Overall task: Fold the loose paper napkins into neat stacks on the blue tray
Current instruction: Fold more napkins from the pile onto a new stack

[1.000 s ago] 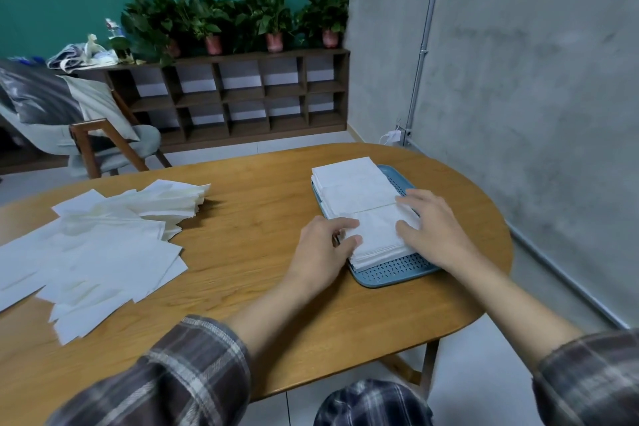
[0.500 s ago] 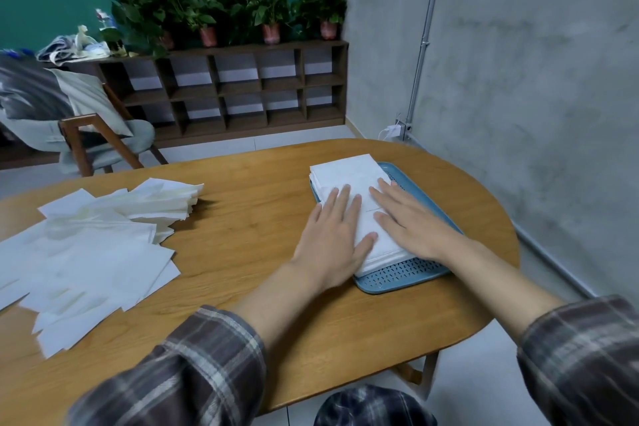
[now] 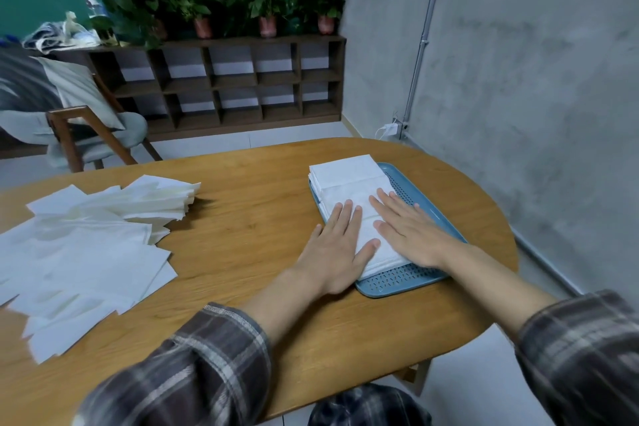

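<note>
The person's left hand (image 3: 337,249) and right hand (image 3: 411,235) are both lying flat on the nearer stack of folded white paper napkins (image 3: 349,196). Their fingers are straight and a little spread, so they are pressing down on the paper rather than gripping it. That stack is sitting on the perforated blue plastic tray (image 3: 397,285), just in front of a 2nd folded white stack (image 3: 345,169) at the tray's far end. The 2 stacks are touching edge to edge.

What is changing is the hands' shape. 1 second ago the left hand's fingers were curled at the near stack's left edge and the right hand was cupped over its right side, as if settling a fresh napkin into place. Half a second ago both hands were opening out, and now they are spread flat, the left heel resting on the oval wooden table (image 3: 249,218) beside the tray.

This reads as the smoothing stroke that finishes 1 fold — the newest napkin is probably seated and being squared with those under it.

The task is far from done. A sprawling heap of unfolded white paper napkins (image 3: 86,245) is lying at the table's left side, well apart from the tray. The likely next move is a reach across for another loose sheet, and lifting the palms gently should keep the thin top layer from shifting.
</note>
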A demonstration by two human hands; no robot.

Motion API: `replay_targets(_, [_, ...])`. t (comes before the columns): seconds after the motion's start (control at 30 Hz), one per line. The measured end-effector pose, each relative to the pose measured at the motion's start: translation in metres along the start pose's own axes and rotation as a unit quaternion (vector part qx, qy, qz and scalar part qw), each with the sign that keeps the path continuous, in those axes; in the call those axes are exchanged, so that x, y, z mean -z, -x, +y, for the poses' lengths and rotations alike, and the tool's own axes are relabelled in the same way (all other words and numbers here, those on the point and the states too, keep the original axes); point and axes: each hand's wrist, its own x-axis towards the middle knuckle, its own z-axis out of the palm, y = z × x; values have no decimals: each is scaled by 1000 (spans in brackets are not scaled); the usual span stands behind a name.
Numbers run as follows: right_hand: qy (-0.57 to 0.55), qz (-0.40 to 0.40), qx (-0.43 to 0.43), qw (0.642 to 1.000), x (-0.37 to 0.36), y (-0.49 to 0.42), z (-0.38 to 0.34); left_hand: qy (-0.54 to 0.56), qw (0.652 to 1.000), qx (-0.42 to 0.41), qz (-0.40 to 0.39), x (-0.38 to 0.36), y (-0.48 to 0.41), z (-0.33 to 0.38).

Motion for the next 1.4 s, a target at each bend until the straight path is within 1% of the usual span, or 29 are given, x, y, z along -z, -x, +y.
replay_targets(0.07, [31, 13, -1, 999, 11, 3, -8, 26, 999, -8, 22, 10, 7, -3])
replay_targets(0.13, [51, 48, 10, 997, 20, 6, -20, 50, 997, -18, 63, 22, 16, -11])
replay_targets(0.2, [59, 69, 25, 996, 24, 8, -39, 45, 994, -17, 95, 35, 30, -23])
replay_targets(0.43, [33, 70, 97, 992, 6, -4, -143, -7, 990, 47, 130, 74, 101, -96])
replay_targets(0.67, [10, 53, 157, 986, -41, -35, -254, -42, 976, 106, 188, 105, 197, -187])
replay_targets(0.77, [-15, 56, 180, 982, -65, -47, -293, -64, 969, 148, 185, 111, 230, -224])
replay_targets(0.87, [-52, 62, 196, 977, -90, -62, -319, -47, 974, 163, 148, 110, 250, -252])
replay_targets(0.93, [-89, 59, 191, 976, -106, -73, -327, -34, 978, 155, 136, 105, 254, -263])
replay_targets(1.07, [-137, 69, 155, 976, -124, -94, -323, -10, 982, 121, 145, 96, 243, -265])
replay_targets(1.27, [-197, 146, 120, 962, -111, -107, -296, -17, 986, 60, 152, 92, 206, -256])
replay_targets(1.33, [-223, 156, 112, 956, -105, -109, -283, -27, 987, 51, 147, 91, 192, -254])
replay_targets(1.4, [-260, 154, 106, 948, -103, -108, -275, -15, 985, 50, 163, 93, 181, -252])
